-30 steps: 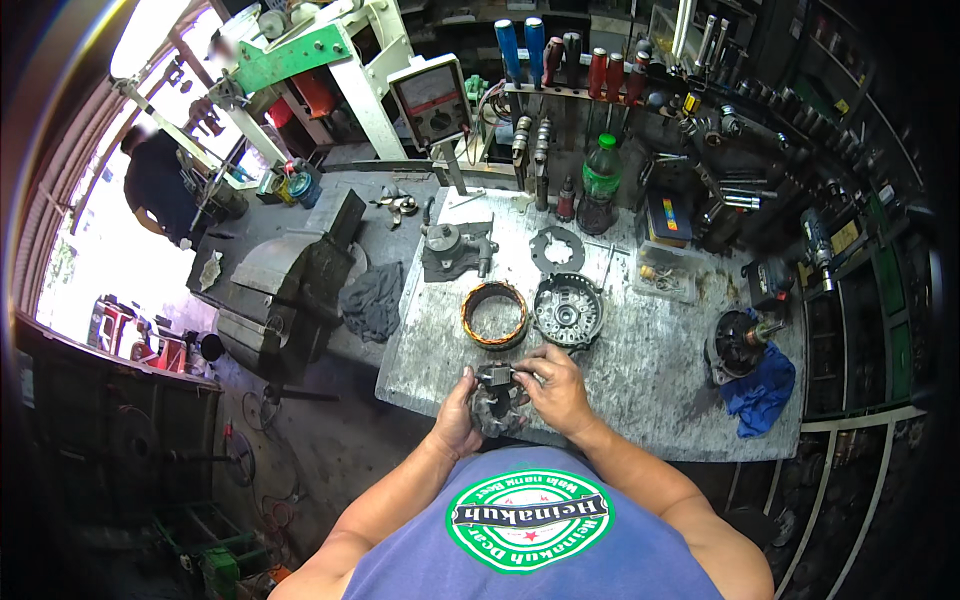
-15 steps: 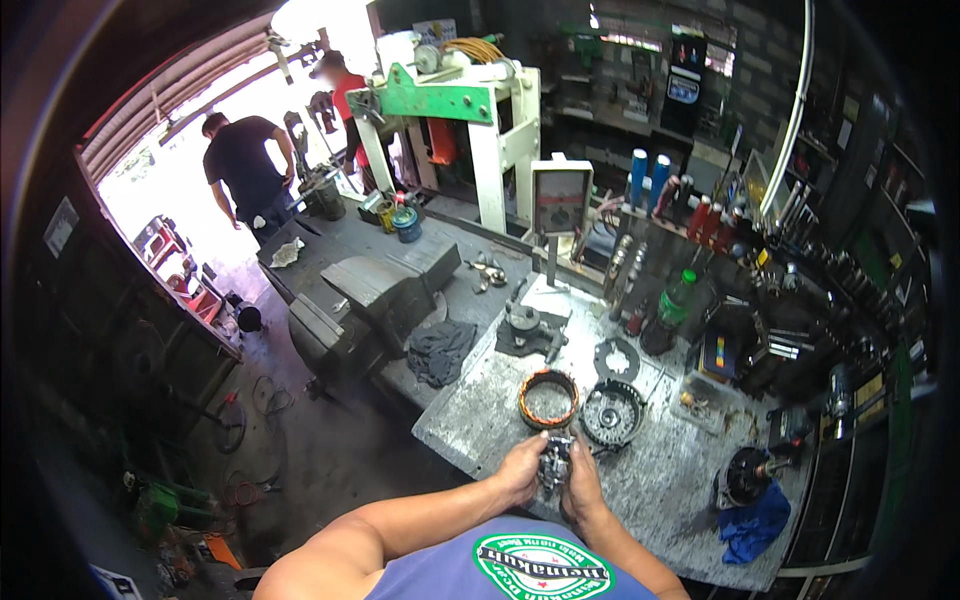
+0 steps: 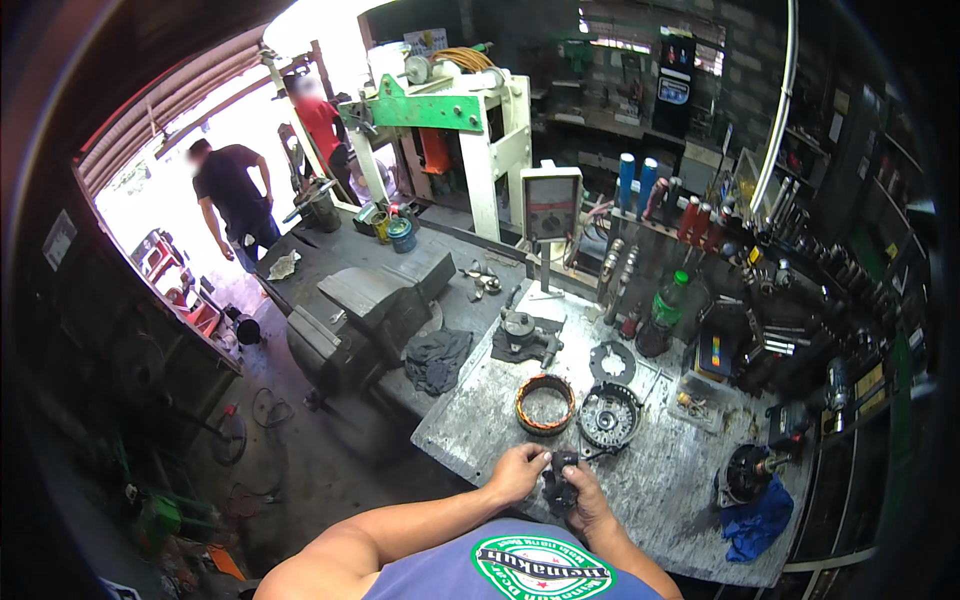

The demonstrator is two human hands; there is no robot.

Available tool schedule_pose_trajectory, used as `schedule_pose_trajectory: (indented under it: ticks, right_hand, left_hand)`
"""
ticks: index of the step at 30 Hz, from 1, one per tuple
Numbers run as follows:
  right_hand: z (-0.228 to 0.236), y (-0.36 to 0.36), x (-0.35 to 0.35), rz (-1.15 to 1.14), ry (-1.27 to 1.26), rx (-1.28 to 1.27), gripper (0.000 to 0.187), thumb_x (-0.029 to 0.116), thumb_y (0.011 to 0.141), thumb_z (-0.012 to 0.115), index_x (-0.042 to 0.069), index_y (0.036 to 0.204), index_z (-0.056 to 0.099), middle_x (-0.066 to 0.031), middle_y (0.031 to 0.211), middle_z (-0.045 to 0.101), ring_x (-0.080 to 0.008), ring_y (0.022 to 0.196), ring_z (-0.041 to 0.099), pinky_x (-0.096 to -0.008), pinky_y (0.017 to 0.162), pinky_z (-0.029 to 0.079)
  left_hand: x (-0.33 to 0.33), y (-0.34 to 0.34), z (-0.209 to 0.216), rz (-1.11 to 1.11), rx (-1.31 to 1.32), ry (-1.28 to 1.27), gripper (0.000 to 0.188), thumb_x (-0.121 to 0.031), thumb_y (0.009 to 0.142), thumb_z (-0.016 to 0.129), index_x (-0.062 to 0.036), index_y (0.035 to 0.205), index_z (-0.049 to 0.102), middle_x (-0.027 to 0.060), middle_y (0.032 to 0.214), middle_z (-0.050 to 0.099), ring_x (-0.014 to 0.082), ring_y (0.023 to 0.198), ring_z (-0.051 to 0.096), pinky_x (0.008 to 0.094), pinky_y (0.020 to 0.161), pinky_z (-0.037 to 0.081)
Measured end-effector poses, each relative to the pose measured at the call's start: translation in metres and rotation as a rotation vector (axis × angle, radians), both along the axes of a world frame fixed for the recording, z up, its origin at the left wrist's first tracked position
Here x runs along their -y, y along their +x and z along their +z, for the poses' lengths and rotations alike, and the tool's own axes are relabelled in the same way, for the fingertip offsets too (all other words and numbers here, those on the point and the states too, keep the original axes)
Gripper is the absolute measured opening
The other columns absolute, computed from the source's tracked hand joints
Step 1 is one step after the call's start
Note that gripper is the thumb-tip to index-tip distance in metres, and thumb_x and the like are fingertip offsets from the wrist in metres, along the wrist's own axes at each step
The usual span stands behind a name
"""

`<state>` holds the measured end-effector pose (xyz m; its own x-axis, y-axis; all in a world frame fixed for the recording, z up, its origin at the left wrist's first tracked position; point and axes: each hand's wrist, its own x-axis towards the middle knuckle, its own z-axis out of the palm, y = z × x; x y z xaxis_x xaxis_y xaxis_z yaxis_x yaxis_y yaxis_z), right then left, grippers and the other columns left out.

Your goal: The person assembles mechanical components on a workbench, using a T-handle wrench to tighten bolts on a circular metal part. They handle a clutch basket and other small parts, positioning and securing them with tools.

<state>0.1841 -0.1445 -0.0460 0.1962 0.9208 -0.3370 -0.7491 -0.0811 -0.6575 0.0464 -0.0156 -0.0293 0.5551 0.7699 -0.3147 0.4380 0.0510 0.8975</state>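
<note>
Low in front of my body, near the bench's front edge, I have a small dark alternator part (image 3: 562, 487) between my hands. My right hand (image 3: 590, 497) is closed around its right side, the thumb lying over its top. Closed fingertips of my left hand (image 3: 517, 474) pinch at its upper left edge; the exact contact is hard to see. Just beyond the hands lies a ring-shaped stator (image 3: 521, 413) with copper windings. To its right an open round alternator housing (image 3: 610, 416) rests on the bench, with a flat dark slotted plate (image 3: 612, 362) behind it.
A bench vise (image 3: 370, 300) and dark rag (image 3: 438, 362) are left. At right, a pulley-ended unit (image 3: 745, 475) sits by a blue cloth (image 3: 757, 525). Behind stand a green-capped bottle (image 3: 668, 305), a meter (image 3: 551, 205) and racked tools. Two people stand near the doorway.
The part has been turned from its shiny side to a dark side. My left hand has shifted to its upper edge. In the doorway, the dark-shirted person has moved left and turned.
</note>
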Motion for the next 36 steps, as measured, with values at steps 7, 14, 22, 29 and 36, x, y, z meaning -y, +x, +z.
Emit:
schedule_pose_trajectory:
  ticks: [7,14,22,29,36]
  right_hand:
    - [0.01,0.044,0.046,-0.309,0.117,0.013,0.07,0.031,0.092,0.075,0.006,0.153,0.051,-0.0126,0.127,0.068,-0.024,0.104,0.072,-0.0377,0.087,0.063]
    - [0.008,0.088,0.159,-0.543,0.15,0.107,0.09,0.037,0.095,0.076,0.007,0.168,0.033,-0.0136,0.144,0.06,-0.035,0.127,0.068,-0.0461,0.098,0.064]
    - [-0.001,0.087,0.224,-0.636,0.139,-0.047,0.089,0.035,0.096,0.075,0.01,0.169,0.031,-0.0146,0.144,0.06,-0.0373,0.127,0.068,-0.0483,0.097,0.065]
    - [0.008,0.088,0.24,-0.603,0.208,-0.107,0.083,0.041,0.097,0.073,0.007,0.164,0.038,-0.0168,0.145,0.061,-0.0418,0.131,0.065,-0.0533,0.102,0.061]
    - [0.012,0.093,0.215,-0.495,0.387,-0.519,0.095,0.069,0.091,0.069,0.006,0.159,0.049,-0.0282,0.158,0.052,-0.0525,0.142,0.053,-0.0611,0.112,0.05]
  left_hand:
    - [-0.003,0.026,-0.006,0.054,0.287,-0.162,0.018,-0.012,0.11,0.065,0.0036,0.119,0.069,0.0097,0.105,0.078,0.0156,0.094,0.074,0.031,0.085,0.062]
    - [0.039,0.072,-0.015,-0.279,0.04,0.11,0.017,-0.009,0.099,0.079,0.0012,0.112,0.074,0.007,0.099,0.079,0.013,0.09,0.072,0.0301,0.082,0.059]
    - [0.089,0.175,-0.042,-0.594,-0.154,0.643,0.021,-0.026,0.097,0.074,-0.0063,0.101,0.072,0.0193,0.1,0.075,0.0416,0.095,0.072,0.053,0.083,0.056]
    - [0.094,0.208,-0.047,-0.575,-0.131,0.758,0.023,-0.024,0.093,0.077,-0.007,0.107,0.071,0.0178,0.105,0.074,0.0409,0.096,0.072,0.0508,0.085,0.058]
    - [0.098,0.135,-0.027,-0.564,-0.033,0.291,0.035,-0.006,0.094,0.081,0.0013,0.125,0.068,0.013,0.114,0.075,0.0208,0.096,0.073,0.0369,0.085,0.06]
